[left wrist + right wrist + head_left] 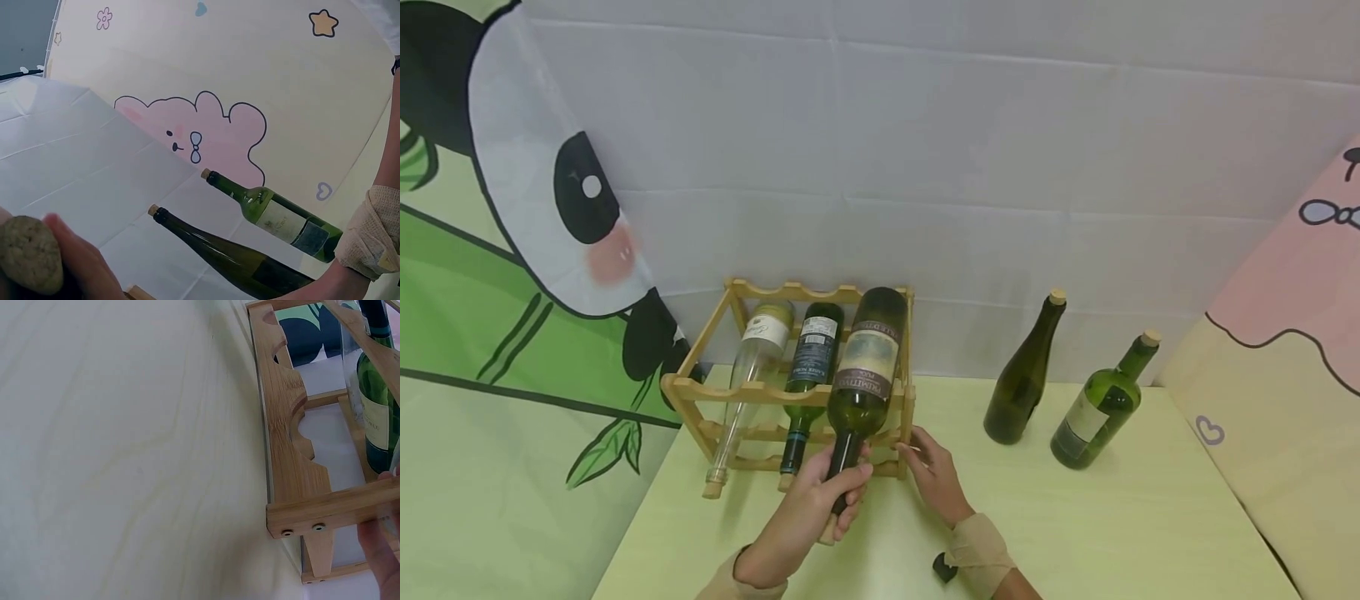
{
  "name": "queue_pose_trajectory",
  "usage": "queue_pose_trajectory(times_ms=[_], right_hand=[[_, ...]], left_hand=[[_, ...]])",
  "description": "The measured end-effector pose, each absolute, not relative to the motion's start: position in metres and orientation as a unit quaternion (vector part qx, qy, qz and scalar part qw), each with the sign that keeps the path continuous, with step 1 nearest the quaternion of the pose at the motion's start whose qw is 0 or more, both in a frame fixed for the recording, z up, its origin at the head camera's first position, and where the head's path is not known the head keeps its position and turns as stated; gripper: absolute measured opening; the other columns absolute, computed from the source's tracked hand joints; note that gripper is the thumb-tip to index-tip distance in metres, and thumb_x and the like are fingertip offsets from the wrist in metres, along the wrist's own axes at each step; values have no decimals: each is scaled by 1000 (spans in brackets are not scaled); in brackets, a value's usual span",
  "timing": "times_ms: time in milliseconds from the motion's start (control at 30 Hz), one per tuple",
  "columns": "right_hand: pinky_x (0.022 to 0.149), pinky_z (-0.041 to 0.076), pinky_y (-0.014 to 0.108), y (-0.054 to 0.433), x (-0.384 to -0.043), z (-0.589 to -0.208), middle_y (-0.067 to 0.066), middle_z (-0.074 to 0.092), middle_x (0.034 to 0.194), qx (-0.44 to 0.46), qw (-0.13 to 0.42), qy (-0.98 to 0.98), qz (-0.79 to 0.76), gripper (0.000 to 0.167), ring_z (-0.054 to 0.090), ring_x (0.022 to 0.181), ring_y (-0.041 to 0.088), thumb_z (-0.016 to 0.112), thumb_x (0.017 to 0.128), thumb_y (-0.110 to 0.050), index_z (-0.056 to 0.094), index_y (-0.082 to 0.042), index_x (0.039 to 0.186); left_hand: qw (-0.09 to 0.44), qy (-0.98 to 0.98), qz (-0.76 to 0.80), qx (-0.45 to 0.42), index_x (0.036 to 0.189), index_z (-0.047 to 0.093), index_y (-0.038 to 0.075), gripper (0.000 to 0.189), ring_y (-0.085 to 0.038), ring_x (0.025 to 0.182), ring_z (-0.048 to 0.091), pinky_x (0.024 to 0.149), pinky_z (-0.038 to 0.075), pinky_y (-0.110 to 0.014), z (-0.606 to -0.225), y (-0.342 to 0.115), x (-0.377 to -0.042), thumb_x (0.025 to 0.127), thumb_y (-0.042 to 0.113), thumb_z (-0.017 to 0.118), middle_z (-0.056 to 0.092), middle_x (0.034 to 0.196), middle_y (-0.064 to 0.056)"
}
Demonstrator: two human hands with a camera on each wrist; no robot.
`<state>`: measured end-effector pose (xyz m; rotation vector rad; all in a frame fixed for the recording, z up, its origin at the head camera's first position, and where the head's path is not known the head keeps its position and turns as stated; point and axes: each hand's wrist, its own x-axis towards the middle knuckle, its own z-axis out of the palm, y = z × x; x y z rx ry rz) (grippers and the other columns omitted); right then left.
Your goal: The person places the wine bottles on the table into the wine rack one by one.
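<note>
My left hand [827, 504] grips the neck of a dark wine bottle [867, 367] with a cream and purple label. This bottle slants over the right end of a wooden wine rack [790, 394], its base toward the back. Its cork [28, 255] looms close in the left wrist view. At the rack's right front corner my right hand [934, 477] holds the side frame, with fingers [373, 547] around a wooden bar. Beside the held bottle, a green bottle with a dark label [812, 350] and a clear bottle [754, 367] lie in the rack, corks forward.
To the right, a dark green bottle [1018, 379] and a labelled green bottle [1101, 408] stand corked on the pale table [1120, 525]. A small black object [944, 568] lies by the right wrist. A white cloth [955, 167] hangs behind the table.
</note>
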<state>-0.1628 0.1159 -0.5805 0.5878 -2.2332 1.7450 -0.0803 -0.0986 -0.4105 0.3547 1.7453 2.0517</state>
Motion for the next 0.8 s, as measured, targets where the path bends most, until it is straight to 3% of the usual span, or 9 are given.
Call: queue_pose_trajectory(times_ms=[300, 600, 800], right_hand=[[96, 61, 43, 116, -165, -582, 10, 76, 124, 192, 128, -763, 603, 28, 75, 111, 25, 62, 110, -8, 67, -12, 137], [94, 62, 47, 112, -165, -584, 15, 76, 123, 191, 151, -763, 599, 28, 75, 111, 25, 64, 106, -1, 67, 0, 134], [95, 62, 45, 113, -165, -584, 12, 76, 123, 185, 141, -767, 598, 27, 75, 111, 24, 64, 107, -3, 68, -3, 134]], left_hand=[[201, 644, 727, 130, 125, 45, -1, 28, -9, 54, 48, 51, 45, -23, -409, -94, -83, 111, 19, 57, 50, 76, 1], [187, 648, 728, 121, 124, 45, -2, 28, -10, 55, 47, 52, 45, -23, -408, -89, -90, 111, 20, 57, 49, 77, -1], [174, 652, 727, 126, 123, 45, -5, 29, -9, 55, 47, 52, 44, -23, -410, -85, -99, 112, 21, 55, 49, 77, -1]])
